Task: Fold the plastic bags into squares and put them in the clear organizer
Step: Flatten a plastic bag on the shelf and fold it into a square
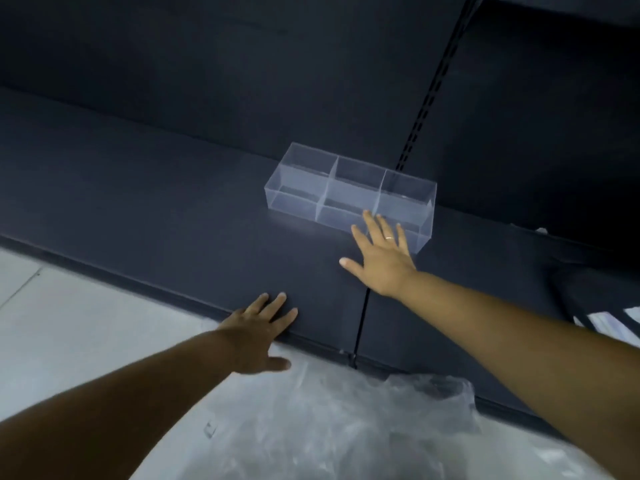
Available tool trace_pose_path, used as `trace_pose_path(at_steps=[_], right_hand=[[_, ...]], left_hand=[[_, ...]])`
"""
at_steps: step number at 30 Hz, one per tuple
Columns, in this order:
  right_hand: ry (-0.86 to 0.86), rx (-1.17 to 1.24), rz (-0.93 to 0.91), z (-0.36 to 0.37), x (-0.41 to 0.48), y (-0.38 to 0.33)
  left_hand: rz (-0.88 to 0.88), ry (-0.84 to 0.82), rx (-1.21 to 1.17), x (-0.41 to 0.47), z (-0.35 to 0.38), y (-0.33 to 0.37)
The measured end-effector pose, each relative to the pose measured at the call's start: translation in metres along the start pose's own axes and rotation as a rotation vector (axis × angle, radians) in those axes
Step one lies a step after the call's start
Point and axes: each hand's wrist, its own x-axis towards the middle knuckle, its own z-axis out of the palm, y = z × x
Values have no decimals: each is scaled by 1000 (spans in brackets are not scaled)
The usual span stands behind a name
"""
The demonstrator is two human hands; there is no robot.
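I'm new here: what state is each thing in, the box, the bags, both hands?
Organizer: upright on shelf, open top, compartments empty.
Bags: crumpled, unfolded, in front of the shelf.
Left hand: open, fingers flat on the shelf's front edge.
Right hand: open, fingers spread, fingertips at organizer's near wall; contact unclear.

A dark shelf (two boards meeting at a narrow seam) carries the clear organizer toward its back; the right hand lies flat just before the organizer; the left hand rests straight-fingered on the front edge; crumpled plastic bags hide part of that edge.
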Motion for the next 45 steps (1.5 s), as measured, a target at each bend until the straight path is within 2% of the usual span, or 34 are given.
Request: trace_pose_path(at_steps=[4, 5, 7, 10, 14, 16, 18, 20, 24, 26, 28, 30, 32, 34, 36, 38, 41, 43, 45], right_hand=[[192, 85, -232, 7, -61, -20], [195, 115, -294, 11, -78, -26], [88, 142, -377, 26, -112, -36], [-79, 1, -360, 53, -156, -37], [-38, -116, -233, 69, -182, -26], [4, 54, -108, 60, -186, -25], [16, 428, 24, 36, -191, -25], [4, 760, 71, 3, -198, -22], [-37, 1083, 16, -60, -221, -12], [-55, 1233, -6, -84, -231, -6], [28, 1338, 77, -104, -240, 2], [194, 1268, 249, -118, -248, 11], [362, 1045, 378, -125, -259, 17], [428, 980, 283, -130, -274, 11], [291, 909, 37, -133, -291, -6], [188, 697, -117, -127, -300, -24], [248, 482, -104, -112, -292, -42], [305, 617, -66, -108, -280, -46], [273, 917, -33, -110, -272, -48]], left_hand=[[-33, -7, -33, -2, -3, 4], [-48, -5, -53, -4, -4, 7], [-88, 4, -124, -8, -4, 15], [-113, 42, -257, -16, 6, 37], [-83, 108, -390, -36, 26, 71], [-40, 142, -443, -48, 30, 89], [11, 177, -497, -59, 26, 107], [53, 205, -610, -70, 14, 123], [165, 217, -1044, -91, -18, 151], [158, 246, -1197, -99, -30, 162], [119, 323, -1308, -105, -38, 165], [92, 376, -1386, -116, -47, 164], [75, 420, -1472, -127, -57, 156], [58, 459, -1577, -138, -67, 146], [40, 478, -1738, -147, -79, 135], [20, 483, -1892, -157, -91, 127], [-66, 487, -1967, -162, -98, 119], [-114, 471, -1965, -161, -94, 116], [-158, 478, -1976, -163, -88, 110]])
